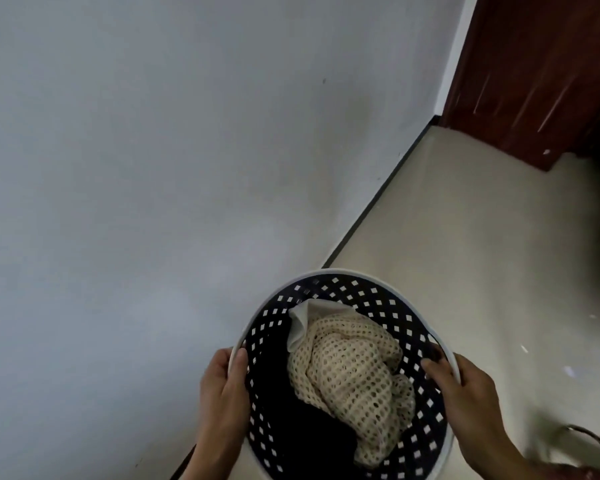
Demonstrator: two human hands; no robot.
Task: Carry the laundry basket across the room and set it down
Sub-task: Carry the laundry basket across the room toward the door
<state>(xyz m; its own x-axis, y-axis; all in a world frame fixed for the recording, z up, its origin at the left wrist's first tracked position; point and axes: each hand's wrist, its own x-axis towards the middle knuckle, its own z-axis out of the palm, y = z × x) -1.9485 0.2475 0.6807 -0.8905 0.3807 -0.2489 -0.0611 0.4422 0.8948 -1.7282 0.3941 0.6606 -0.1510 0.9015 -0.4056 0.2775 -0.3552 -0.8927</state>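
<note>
A round laundry basket (371,292) with a white rim and dark perforated walls hangs in front of me at the bottom centre, above the floor beside the wall. Inside lie a cream open-knit garment (354,372), a white cloth (302,320) and dark clothing (291,410). My left hand (222,393) grips the rim on the left side, thumb inside the basket. My right hand (465,400) grips the rim on the right side, thumb also over the edge. The basket's underside is hidden.
A plain grey-white wall (153,168) fills the left, ending in a dark skirting strip (378,202). Beige tiled floor (482,254) stretches to the right. A dark red wooden door (541,74) stands at the top right. A thin wire object (596,434) shows at the lower right edge.
</note>
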